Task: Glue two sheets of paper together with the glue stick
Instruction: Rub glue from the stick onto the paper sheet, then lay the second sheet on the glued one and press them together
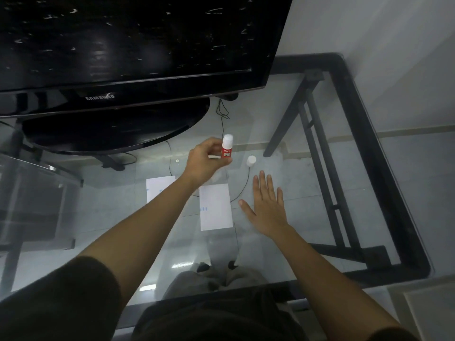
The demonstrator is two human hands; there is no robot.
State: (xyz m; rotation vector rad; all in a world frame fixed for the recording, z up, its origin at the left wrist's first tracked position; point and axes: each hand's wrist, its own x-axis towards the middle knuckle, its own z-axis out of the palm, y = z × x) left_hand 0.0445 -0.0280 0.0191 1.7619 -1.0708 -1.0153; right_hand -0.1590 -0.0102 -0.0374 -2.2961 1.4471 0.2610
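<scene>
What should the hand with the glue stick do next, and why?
Probably bring the glue stick down to the nearer sheet of paper and rub it on. The left hand holds it up above the glass table, its cap seems to stand off to the side, and the right hand lies open beside that sheet. The other sheet waits.

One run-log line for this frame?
left hand: holds glue stick upright | right hand: open, flat | cap: on glass table | two sheets: apart
</scene>
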